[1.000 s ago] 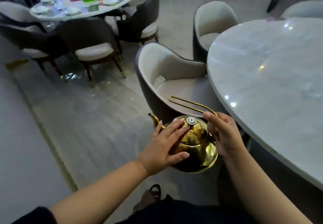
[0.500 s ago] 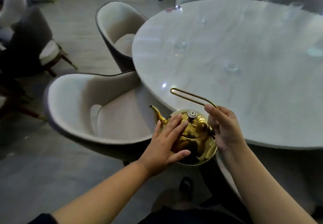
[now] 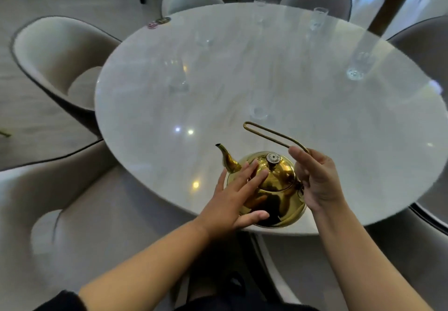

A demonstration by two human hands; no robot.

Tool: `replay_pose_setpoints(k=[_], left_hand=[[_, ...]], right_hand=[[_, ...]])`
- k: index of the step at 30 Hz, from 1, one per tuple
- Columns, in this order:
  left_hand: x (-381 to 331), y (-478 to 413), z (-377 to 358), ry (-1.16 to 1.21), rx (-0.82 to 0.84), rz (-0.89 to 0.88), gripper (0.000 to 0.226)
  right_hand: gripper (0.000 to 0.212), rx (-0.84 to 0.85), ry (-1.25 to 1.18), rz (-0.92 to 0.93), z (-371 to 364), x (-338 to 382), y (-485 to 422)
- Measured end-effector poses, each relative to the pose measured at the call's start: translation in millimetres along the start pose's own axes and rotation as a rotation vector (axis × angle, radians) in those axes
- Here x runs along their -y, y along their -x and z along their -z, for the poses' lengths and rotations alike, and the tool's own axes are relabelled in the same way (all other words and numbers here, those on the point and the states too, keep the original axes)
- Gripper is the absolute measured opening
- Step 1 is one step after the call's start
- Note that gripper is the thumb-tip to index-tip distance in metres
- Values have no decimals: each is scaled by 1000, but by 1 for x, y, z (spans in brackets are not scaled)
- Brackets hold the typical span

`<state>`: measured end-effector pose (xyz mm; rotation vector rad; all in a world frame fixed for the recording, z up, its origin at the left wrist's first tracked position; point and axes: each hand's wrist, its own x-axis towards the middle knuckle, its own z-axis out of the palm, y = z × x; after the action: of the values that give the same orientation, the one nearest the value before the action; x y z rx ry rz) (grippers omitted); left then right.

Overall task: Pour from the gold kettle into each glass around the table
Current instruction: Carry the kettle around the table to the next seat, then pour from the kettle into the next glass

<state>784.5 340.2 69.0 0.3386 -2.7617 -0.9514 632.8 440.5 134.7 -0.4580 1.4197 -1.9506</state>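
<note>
Looking down through the head camera, I see the gold kettle (image 3: 274, 196) upright at the near edge of the round, pale counter (image 3: 339, 165). Whether its base rests on the counter or hangs just over it, I cannot tell. Its spout (image 3: 226, 156) points away and to the left, and the lid knob (image 3: 273, 158) sits on top.

The right grip (image 3: 317, 179) is curled round the lower end of the thin wire handle (image 3: 245, 125), on the kettle's right side; the handle's loop reaches up and away over the counter. The left grip (image 3: 232, 199) is spread flat, with straight fingers laid on the kettle's shoulder just below the spout and the thumb lower on the belly. It presses on the kettle and clasps nothing.

Clear glasses stand around the counter, all soft with blur. The nearest glass (image 3: 259, 113) is just beyond the handle's loop. A tall glass (image 3: 178, 77) stands to the far left of it, a right-hand glass (image 3: 358, 65) is near the right rim, and a far glass (image 3: 316, 18) is near the back rim. What any of them contains is not readable.

Two small round items (image 3: 160, 21) lie at the far left rim. Pale upholstered chairs ring the counter: one chair at the left (image 3: 60, 51) and another chair close in (image 3: 72, 201) at the near left.
</note>
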Motion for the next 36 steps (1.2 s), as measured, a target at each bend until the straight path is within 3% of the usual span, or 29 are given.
replay_pose_setpoints(k=[8, 15, 27, 33, 36], left_hand=[[20, -90, 17, -19, 191, -137, 70], [32, -156, 31, -39, 304, -216, 77], [53, -218, 41, -32, 375, -247, 80], [61, -227, 38, 24, 372, -244, 81], [63, -231, 35, 69, 369, -233, 82]], right_hand=[[43, -239, 37, 72, 14, 18, -55], [41, -336, 76, 152, 10, 41, -101], [53, -367, 320, 170, 10, 57, -166], [50, -314, 501, 161, 8, 59, -184], [63, -313, 532, 151, 6, 62, -190]])
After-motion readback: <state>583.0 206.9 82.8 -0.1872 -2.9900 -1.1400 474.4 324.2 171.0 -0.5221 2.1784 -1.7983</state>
